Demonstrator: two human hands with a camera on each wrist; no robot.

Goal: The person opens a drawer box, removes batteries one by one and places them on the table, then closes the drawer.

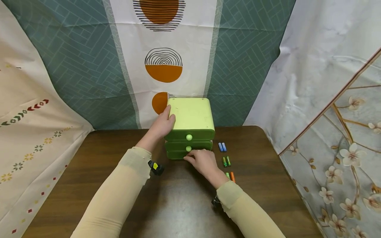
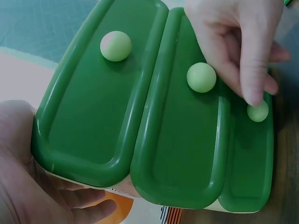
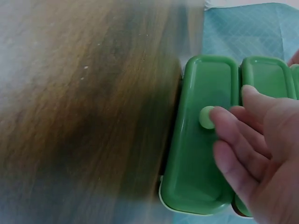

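A small cabinet (image 1: 191,114) with a pale green top and three stacked dark green drawers stands at the back of the table. Each drawer front carries a round light green knob. My left hand (image 1: 163,123) rests along the cabinet's upper left side, fingers extended. Down at the front, my right hand (image 1: 203,161) is at the bottom drawer (image 3: 201,168). In the right wrist view a fingertip meets the bottom knob (image 3: 206,117), and the fingers are loosely bent without wrapping round it. The hand hides this knob in the head view. All drawers look pushed in.
Right of the cabinet lie small batteries in pairs: blue ones (image 1: 222,147), green ones (image 1: 226,161), and a green one beside an orange one (image 1: 232,177). The brown wooden table (image 1: 175,198) has patterned cloths hanging behind it and at both sides.
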